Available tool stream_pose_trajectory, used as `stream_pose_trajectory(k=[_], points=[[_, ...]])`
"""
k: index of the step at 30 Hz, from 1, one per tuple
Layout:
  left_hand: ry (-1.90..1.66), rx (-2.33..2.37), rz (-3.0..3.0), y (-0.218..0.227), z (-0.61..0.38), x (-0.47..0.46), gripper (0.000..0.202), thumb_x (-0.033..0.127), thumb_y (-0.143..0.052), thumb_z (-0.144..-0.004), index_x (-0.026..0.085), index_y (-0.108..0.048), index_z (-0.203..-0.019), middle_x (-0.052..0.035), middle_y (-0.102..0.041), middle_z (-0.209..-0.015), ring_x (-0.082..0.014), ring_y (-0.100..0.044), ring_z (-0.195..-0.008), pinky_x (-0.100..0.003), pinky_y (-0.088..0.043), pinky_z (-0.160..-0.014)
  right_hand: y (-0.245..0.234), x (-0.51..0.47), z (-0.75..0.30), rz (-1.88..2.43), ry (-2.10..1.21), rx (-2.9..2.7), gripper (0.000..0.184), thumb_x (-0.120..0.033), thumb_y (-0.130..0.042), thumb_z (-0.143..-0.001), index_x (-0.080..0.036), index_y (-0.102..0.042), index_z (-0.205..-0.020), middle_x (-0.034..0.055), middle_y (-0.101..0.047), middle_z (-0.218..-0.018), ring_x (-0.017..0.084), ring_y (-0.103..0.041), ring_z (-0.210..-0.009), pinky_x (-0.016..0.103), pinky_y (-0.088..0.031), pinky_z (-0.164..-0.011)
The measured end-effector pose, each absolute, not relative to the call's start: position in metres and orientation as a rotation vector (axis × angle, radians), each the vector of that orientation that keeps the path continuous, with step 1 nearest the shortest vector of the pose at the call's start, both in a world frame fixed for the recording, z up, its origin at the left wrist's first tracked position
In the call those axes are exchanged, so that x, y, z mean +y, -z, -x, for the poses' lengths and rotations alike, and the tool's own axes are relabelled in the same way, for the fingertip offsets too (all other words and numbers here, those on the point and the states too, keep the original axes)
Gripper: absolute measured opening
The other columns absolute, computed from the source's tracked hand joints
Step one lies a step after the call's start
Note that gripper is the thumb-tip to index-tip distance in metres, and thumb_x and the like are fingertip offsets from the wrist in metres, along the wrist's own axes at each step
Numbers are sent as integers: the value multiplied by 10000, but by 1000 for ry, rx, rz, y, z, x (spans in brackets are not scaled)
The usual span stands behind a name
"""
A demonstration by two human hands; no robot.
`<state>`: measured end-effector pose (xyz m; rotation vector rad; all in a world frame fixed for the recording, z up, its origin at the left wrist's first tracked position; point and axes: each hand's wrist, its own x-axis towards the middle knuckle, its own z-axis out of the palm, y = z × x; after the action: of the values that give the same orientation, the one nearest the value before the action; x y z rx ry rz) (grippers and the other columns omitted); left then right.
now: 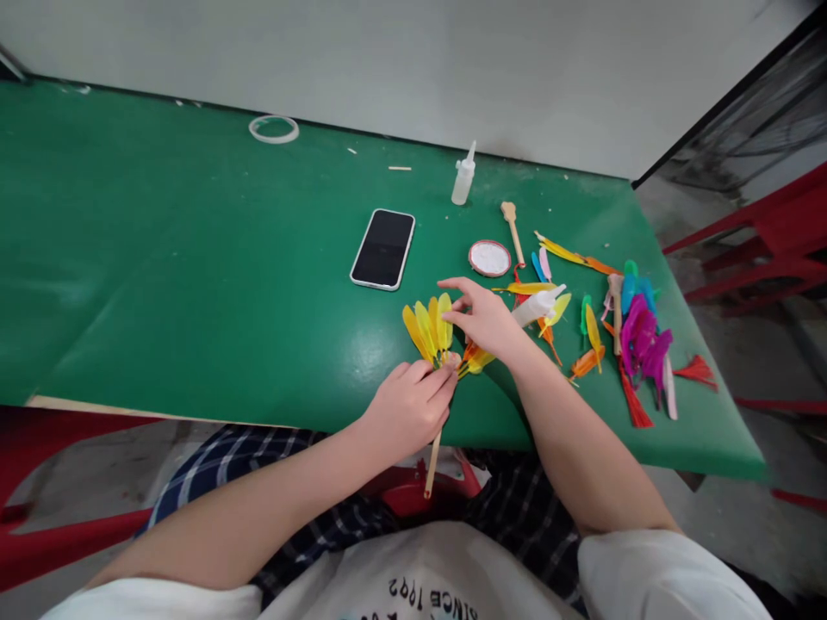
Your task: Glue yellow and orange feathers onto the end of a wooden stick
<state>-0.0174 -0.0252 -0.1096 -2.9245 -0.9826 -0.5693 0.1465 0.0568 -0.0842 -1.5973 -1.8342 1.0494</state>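
My left hand [413, 405] is closed around a feather fan with a thin wooden handle [432, 469], which sticks out below the hand past the table's front edge. Several yellow feathers [426, 323] spread upward from the fan, with more yellow and orange feathers [476, 357] on its right side. At the top, my right hand [481, 319] has its thumb and a curled finger at the rightmost upright yellow feather, while the index finger stretches out to the left. Just beyond the right wrist lies a white glue bottle [537, 306]; part of it is hidden by the arm.
On the green table [194, 284] lie a phone [383, 250], a round white disc with a red rim [489, 258], a wooden handle [512, 231] and a tape ring [274, 129]. Another glue bottle [463, 176] stands upright. Magenta feathers [639, 340] and red tassels [633, 400] are heaped right.
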Motion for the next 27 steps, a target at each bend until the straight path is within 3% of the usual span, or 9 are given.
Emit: stream_pose_trajectory(k=[10,17,27], points=[[580,-965,2975,108,18,-24,317,182,-425,-855,83,-550,-1130,-106,-575,-1175,-199,-508,-849,-337,-455,-637,86,57,-148,1587,-950,-1880,406,-140,-548,-728,-269,-531,-1113,-45,-578,-664,74,-471,-506,235,-410,-549],[604,-973,3010,108,18,-23,315,168,-418,-853,87,-542,-1131,-124,-571,-1169,-185,-523,-816,-338,-474,-658,87,57,-151,1614,-952,-1874,420,-153,-539,-726,-272,-521,-1129,-48,-581,-668,69,-453,-467,226,-388,-500],[604,-966,3020,105,18,-22,318,162,-412,-854,71,-532,-1134,-137,-569,-1171,-183,-551,-815,-335,-489,-662,82,56,-149,1647,-760,-1857,372,-225,-571,-736,-247,-545,-1106,-22,-613,-739,93,-496,-541,259,-418,-599]])
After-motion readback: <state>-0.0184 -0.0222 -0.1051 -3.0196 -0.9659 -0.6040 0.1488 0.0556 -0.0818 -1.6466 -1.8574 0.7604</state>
